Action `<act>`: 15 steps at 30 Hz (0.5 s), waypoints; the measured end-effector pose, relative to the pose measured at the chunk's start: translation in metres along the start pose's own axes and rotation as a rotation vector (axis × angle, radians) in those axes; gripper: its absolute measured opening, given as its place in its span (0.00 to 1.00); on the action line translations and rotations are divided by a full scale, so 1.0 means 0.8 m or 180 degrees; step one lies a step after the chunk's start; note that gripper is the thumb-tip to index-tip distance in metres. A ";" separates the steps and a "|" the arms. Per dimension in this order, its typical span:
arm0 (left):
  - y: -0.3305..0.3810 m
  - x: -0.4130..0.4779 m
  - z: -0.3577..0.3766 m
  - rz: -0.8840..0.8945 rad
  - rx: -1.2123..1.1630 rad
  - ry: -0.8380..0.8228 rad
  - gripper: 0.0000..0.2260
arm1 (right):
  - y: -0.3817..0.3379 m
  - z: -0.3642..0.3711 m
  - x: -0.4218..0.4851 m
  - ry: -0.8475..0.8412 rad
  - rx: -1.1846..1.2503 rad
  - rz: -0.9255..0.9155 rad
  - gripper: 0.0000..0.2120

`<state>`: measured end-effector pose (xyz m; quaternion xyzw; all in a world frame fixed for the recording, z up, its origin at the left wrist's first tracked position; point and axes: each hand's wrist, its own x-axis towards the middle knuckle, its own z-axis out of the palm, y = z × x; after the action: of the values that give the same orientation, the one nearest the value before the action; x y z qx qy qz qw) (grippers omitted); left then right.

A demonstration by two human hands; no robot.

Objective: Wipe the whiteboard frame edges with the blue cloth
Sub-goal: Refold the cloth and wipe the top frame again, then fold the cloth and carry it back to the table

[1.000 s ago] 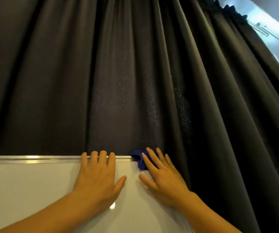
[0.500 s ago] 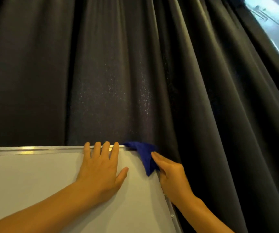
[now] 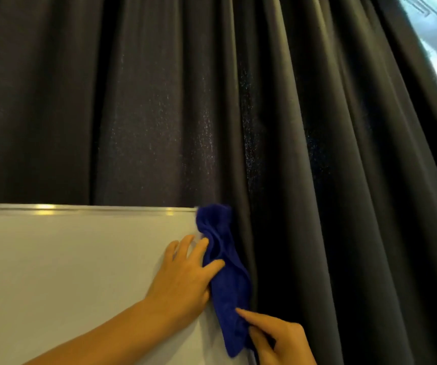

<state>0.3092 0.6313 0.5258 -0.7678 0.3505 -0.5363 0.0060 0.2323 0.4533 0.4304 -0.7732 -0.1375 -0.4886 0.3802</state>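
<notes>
The blue cloth [image 3: 225, 275] now hangs down the right side of the whiteboard [image 3: 67, 272], draped from the top right corner along the vertical frame edge. A second ago it was only a small bunched patch on the top rail [image 3: 85, 209], close to that corner, with fingers laid over it. So the work has turned the corner: the wiping is leaving the horizontal rail and starting down the side.

The right hand [image 3: 280, 341] has dropped well below where it was and pinches the lower part of the cloth between thumb and forefinger, pulling it long against the edge. The left hand [image 3: 185, 280], which had been spread flat with its fingertips up at the top rail, has slid right and lower; it is open, palm on the white surface, with its thumb and outer fingers resting on the cloth, pressing it to the board rather than gripping it.

The side frame itself is hidden under the cloth and lost against the dark curtain [image 3: 317, 154] just behind, so I can't say for sure that the fabric wraps the edge or merely lies over it.

I'd judge the top rail is dealt with near this corner, and that the right side, at least, is yet to be wiped down its length.
</notes>
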 end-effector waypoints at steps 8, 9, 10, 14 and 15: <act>0.058 -0.093 -0.093 -0.1272 -0.4251 -0.1726 0.07 | -0.132 -0.092 -0.022 -0.0373 0.2557 0.1313 0.11; 0.064 -0.108 -0.107 -0.1633 -0.4729 -0.1995 0.08 | -0.150 -0.092 -0.035 -0.0549 0.2887 0.1593 0.17; 0.071 -0.125 -0.119 -0.1949 -0.5011 -0.2100 0.10 | -0.162 -0.088 -0.055 -0.0740 0.3033 0.1834 0.20; 0.104 -0.232 -0.166 -0.2709 -0.5549 -0.2058 0.12 | -0.176 -0.037 -0.195 -0.1094 0.3436 0.2730 0.27; 0.111 -0.263 -0.175 -0.2956 -0.5654 -0.2167 0.11 | -0.177 -0.026 -0.233 -0.1069 0.3581 0.2965 0.30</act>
<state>0.1085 0.7299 0.3789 -0.6651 0.2688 0.2063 -0.6654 0.0456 0.5634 0.3396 -0.5044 -0.0812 -0.0084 0.8596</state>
